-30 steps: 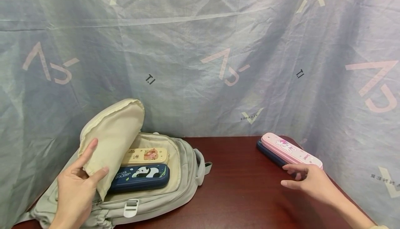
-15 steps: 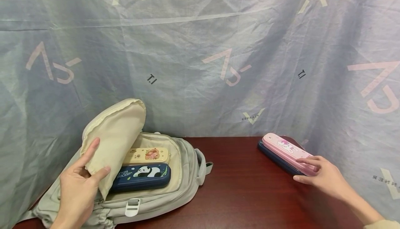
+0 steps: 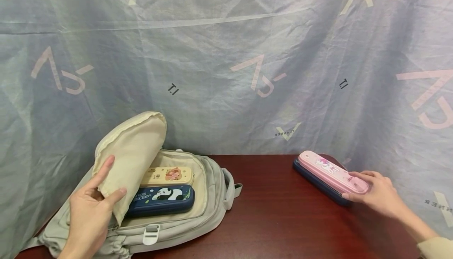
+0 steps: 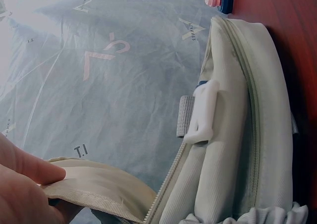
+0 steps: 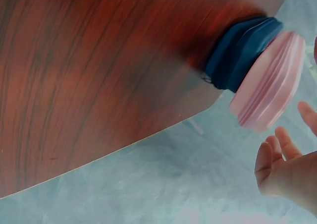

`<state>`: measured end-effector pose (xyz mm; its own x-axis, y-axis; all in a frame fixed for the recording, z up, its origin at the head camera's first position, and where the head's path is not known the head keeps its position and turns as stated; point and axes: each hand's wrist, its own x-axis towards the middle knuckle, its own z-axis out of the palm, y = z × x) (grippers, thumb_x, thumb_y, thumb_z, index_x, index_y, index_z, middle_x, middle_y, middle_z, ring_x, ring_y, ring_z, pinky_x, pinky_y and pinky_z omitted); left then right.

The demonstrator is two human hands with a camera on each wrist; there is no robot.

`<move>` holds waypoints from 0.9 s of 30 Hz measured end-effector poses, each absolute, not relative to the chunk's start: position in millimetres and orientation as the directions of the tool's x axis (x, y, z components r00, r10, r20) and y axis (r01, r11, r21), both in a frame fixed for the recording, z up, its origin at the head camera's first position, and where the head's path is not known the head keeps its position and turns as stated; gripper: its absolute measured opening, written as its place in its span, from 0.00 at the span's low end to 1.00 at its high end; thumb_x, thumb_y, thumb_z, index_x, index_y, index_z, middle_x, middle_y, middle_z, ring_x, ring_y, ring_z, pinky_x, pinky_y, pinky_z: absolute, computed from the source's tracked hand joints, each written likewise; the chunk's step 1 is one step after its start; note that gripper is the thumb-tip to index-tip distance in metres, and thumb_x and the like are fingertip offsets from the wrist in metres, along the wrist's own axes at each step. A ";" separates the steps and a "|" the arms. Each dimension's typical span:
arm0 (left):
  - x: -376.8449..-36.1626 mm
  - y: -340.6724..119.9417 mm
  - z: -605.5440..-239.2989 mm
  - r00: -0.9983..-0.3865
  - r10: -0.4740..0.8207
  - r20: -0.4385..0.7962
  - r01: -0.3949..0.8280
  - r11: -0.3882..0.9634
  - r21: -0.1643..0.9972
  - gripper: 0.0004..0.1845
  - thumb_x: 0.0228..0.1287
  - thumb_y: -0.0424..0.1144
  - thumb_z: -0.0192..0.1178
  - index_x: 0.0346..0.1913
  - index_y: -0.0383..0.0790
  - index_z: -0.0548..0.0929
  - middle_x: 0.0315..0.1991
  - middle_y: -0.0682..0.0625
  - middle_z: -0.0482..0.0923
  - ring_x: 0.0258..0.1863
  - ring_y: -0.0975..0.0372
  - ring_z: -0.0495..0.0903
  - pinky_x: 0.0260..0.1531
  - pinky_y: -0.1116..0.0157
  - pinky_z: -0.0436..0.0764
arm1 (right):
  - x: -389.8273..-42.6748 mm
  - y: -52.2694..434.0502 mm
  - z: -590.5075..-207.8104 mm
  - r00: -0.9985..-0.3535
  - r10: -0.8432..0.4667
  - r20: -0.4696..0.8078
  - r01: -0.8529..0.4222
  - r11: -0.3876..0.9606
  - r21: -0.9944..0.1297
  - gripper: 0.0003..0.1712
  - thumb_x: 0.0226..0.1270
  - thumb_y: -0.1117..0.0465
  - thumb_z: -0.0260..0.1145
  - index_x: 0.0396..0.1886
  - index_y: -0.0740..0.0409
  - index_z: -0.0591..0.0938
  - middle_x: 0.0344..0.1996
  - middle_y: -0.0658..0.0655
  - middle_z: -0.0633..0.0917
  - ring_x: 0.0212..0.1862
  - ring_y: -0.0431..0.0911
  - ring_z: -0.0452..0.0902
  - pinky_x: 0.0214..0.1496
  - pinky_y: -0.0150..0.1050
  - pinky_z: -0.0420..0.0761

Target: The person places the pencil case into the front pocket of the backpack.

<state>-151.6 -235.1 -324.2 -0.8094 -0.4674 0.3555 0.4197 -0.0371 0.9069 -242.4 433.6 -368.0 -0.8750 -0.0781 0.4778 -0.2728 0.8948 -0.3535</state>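
My left hand (image 3: pixel 90 208) pinches the edge of the cream-lined flap (image 3: pixel 132 153) of a pale grey-green backpack (image 3: pixel 191 227), holding it up. Inside the bag lie a yellow pencil case (image 3: pixel 164 175) and a navy pencil case (image 3: pixel 161 200) with a panda on it. At the right, a pink pencil case (image 3: pixel 325 168) with a rabbit picture rests on top of another navy pencil case (image 3: pixel 313 179). My right hand (image 3: pixel 382 192) is at the near end of the pink case, fingers spread around it. In the right wrist view a gap shows between fingers (image 5: pixel 285 142) and pink case.
A dark red table (image 3: pixel 262 212) carries everything. Grey printed cloth (image 3: pixel 219 113) hangs behind and at both sides. On the backpack's near side is a white buckle (image 3: pixel 151 234); a carry loop (image 3: pixel 228 190) stands out at its right end.
My right hand has moved right and come to the near end of the pink pencil case. The left hand keeps its hold on the flap. The view has shifted slightly.
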 end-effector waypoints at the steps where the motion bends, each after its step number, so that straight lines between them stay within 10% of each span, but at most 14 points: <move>1: -151.5 -235.0 -323.9 -0.809 -0.468 0.356 0.419 -0.034 0.907 0.46 0.53 0.05 0.59 0.74 0.43 0.77 0.80 0.54 0.64 0.78 0.64 0.58 0.54 0.81 0.75 | -243.5 435.3 -367.2 -0.880 -0.083 0.469 -0.273 0.895 -0.353 0.45 0.46 0.49 0.88 0.61 0.69 0.85 0.56 0.78 0.77 0.53 0.76 0.67 0.44 0.61 0.64; 10: -150.2 -234.6 -322.9 -0.806 -0.472 0.357 0.418 -0.029 0.908 0.46 0.53 0.05 0.59 0.74 0.42 0.77 0.78 0.55 0.67 0.78 0.66 0.55 0.58 0.79 0.73 | -253.3 452.8 -364.4 -0.920 -0.102 0.378 -0.241 0.909 -0.340 0.48 0.50 0.46 0.87 0.65 0.71 0.81 0.54 0.82 0.79 0.53 0.73 0.77 0.43 0.56 0.77; 17: -150.6 -234.0 -322.6 -0.808 -0.471 0.353 0.414 -0.029 0.910 0.46 0.53 0.05 0.59 0.74 0.43 0.77 0.79 0.54 0.66 0.78 0.64 0.58 0.56 0.79 0.74 | -254.9 461.9 -366.2 -0.950 -0.090 0.299 -0.207 0.898 -0.389 0.49 0.54 0.46 0.84 0.68 0.71 0.79 0.52 0.77 0.84 0.42 0.44 0.76 0.36 0.36 0.74; 27: -150.7 -234.0 -322.7 -0.806 -0.476 0.352 0.412 -0.025 0.911 0.46 0.53 0.05 0.59 0.74 0.43 0.77 0.78 0.54 0.67 0.78 0.64 0.57 0.57 0.79 0.74 | -257.7 463.1 -367.7 -0.974 -0.040 0.221 -0.133 0.897 -0.422 0.53 0.56 0.44 0.83 0.71 0.74 0.74 0.45 0.75 0.86 0.41 0.53 0.78 0.35 0.38 0.74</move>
<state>-150.7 -234.0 -322.6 -0.8062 -0.4759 0.3516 0.4119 -0.0248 0.9109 -257.7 463.1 -367.7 -0.9744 -0.0399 0.2214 -0.1326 0.8971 -0.4216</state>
